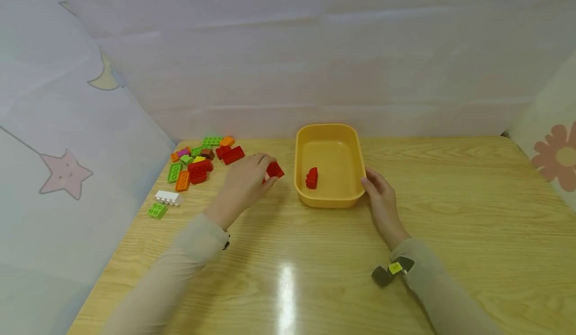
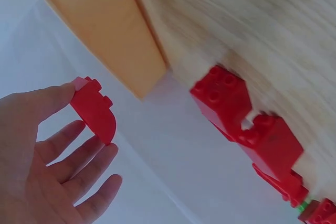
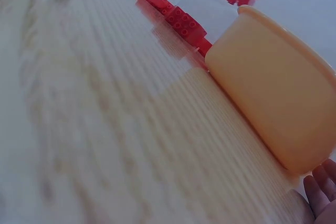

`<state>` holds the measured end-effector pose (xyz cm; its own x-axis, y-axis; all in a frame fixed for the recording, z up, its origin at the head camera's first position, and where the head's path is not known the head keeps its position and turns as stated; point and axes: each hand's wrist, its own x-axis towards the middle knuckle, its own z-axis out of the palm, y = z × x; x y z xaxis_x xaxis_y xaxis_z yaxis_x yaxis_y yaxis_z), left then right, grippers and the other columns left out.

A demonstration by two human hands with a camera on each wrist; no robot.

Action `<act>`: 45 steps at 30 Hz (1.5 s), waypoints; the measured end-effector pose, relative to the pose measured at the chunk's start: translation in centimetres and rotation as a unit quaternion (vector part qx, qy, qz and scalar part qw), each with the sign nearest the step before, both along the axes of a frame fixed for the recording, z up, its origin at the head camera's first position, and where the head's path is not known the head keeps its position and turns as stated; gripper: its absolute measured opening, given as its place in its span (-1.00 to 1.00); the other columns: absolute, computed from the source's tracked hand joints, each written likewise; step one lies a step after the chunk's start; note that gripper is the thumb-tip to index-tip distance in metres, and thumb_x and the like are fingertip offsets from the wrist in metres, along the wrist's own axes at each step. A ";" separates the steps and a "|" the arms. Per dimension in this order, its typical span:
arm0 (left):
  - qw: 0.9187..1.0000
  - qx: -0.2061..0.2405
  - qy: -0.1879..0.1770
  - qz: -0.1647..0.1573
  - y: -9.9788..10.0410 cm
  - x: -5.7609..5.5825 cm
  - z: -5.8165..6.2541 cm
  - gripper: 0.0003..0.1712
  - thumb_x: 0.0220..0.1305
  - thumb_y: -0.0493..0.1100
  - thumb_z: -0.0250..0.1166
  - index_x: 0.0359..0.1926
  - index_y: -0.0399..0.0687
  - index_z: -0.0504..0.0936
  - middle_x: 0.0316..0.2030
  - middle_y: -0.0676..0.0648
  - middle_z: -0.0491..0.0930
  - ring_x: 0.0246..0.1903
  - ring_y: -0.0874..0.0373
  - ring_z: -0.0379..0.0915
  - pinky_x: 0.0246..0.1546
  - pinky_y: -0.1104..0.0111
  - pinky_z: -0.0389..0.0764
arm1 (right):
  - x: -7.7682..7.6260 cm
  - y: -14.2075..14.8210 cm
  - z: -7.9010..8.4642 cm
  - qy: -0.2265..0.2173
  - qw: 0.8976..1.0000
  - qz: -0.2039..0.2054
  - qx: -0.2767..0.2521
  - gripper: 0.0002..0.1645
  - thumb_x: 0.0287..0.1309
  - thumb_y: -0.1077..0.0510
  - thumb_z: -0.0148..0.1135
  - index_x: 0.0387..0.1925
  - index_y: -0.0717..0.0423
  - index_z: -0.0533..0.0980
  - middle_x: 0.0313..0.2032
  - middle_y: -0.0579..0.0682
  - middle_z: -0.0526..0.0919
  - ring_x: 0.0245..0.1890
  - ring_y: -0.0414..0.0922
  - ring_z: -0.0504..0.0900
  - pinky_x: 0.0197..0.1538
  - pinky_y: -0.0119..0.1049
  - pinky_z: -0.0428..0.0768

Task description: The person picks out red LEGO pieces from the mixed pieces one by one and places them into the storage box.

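My left hand (image 1: 246, 179) pinches a red toy brick (image 2: 95, 109) between thumb and fingers. The brick has studs along one side and a rounded end, and it is held in the air left of a yellow plastic bin (image 1: 329, 202). Inside the bin, near its left wall, lies another red brick (image 1: 312, 178). My right hand (image 1: 382, 202) holds the bin at its near right corner, the thumb by the rim and fingers along the outer wall. In the right wrist view, fingertips (image 3: 316, 192) show beside the bin's wall.
At the table's left lies a loose group of bricks: red ones (image 1: 233, 155), green ones (image 1: 174, 173), orange ones (image 1: 182, 181) and a white one (image 1: 168, 197). Cloth walls (image 1: 252, 75) stand behind and at the sides of the wooden table (image 1: 459, 190).
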<state>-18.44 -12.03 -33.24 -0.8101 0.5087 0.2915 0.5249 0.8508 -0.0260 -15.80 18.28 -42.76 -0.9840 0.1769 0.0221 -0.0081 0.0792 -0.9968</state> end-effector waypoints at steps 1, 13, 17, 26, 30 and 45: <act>1.000 0.000 -0.005 -0.001 0.4 0.1 0.2 -0.48 0.16 0.06 0.26 0.08 -0.12 0.52 0.01 -0.12 0.63 -0.04 0.00 0.54 -0.04 0.16 0.66 | 0.0 0.0 0.0 0.001 1.000 -0.002 0.003 -0.36 0.31 -0.07 -0.02 0.32 0.14 0.28 0.29 0.21 0.36 0.18 -0.15 0.38 -0.03 -0.80 0.41; 0.999 -0.006 -0.011 -0.045 5.2 -0.1 -0.2 -0.52 0.17 0.04 0.26 0.06 -0.06 0.53 0.01 -0.04 0.62 -0.04 0.07 0.52 -0.05 0.24 0.64 | 0.0 0.2 -0.1 0.010 1.000 -0.005 -0.001 -0.33 0.29 -0.10 0.01 0.31 0.18 0.29 0.27 0.21 0.37 0.18 -0.13 0.39 -0.03 -0.79 0.42; 0.998 -0.020 -0.025 -0.063 6.4 -0.1 -0.7 -0.51 0.17 0.07 0.25 0.07 -0.04 0.53 0.00 -0.02 0.62 -0.06 0.10 0.53 -0.08 0.27 0.66 | 0.0 0.3 -0.1 0.012 1.000 -0.002 0.003 -0.33 0.29 -0.11 0.01 0.31 0.18 0.29 0.27 0.22 0.38 0.17 -0.14 0.40 -0.02 -0.78 0.41; 0.993 -0.024 -0.075 -0.084 8.3 0.1 -1.1 -0.49 0.20 0.12 0.21 0.07 -0.06 0.52 -0.04 -0.05 0.62 -0.15 0.11 0.53 -0.11 0.27 0.66 | -0.1 0.4 0.0 0.002 1.000 -0.009 0.017 -0.34 0.28 -0.14 0.00 0.31 0.10 0.30 0.28 0.17 0.39 0.16 -0.22 0.40 -0.01 -0.79 0.40; 0.993 -0.032 -0.075 -0.083 8.7 0.4 -1.5 -0.52 0.25 0.15 0.14 0.04 -0.05 0.54 -0.07 -0.04 0.63 -0.18 0.10 0.53 -0.12 0.25 0.66 | -0.1 0.3 0.0 0.004 1.000 -0.009 0.020 -0.34 0.29 -0.11 -0.01 0.31 0.13 0.29 0.28 0.19 0.38 0.15 -0.24 0.40 -0.02 -0.80 0.40; 0.993 0.003 -0.070 -0.100 8.7 0.6 -2.7 -0.62 0.28 0.08 0.14 -0.03 -0.03 0.60 -0.16 0.01 0.70 -0.24 0.14 0.58 -0.18 0.26 0.68 | 0.0 0.0 -0.4 0.010 1.000 -0.003 0.017 -0.36 0.31 -0.09 -0.03 0.30 0.16 0.30 0.28 0.22 0.39 0.18 -0.15 0.39 -0.02 -0.80 0.40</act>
